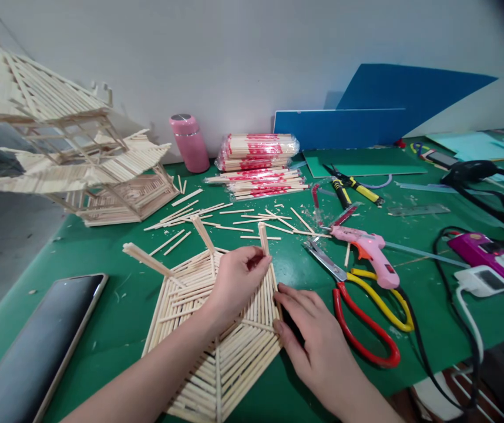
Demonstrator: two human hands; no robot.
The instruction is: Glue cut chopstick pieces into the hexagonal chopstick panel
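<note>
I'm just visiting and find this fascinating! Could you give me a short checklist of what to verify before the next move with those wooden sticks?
1. Panel steadied: ok. The right hand touches the right edge of the wooden-stick panel.
2. Firm grip on the rightmost post: cannot tell. The left hand is at its base, fingers curled, hiding the contact.
3. Leftmost post square to the panel: cannot tell. It appears to lean outward, but the view may distort this.
4. Pink glue gun hot: cannot tell. It lies on its side.
5. Scissors off the panel: ok. They lie right of it.
6. Loose sticks available: ok. Several lie beyond the panel.
</note>
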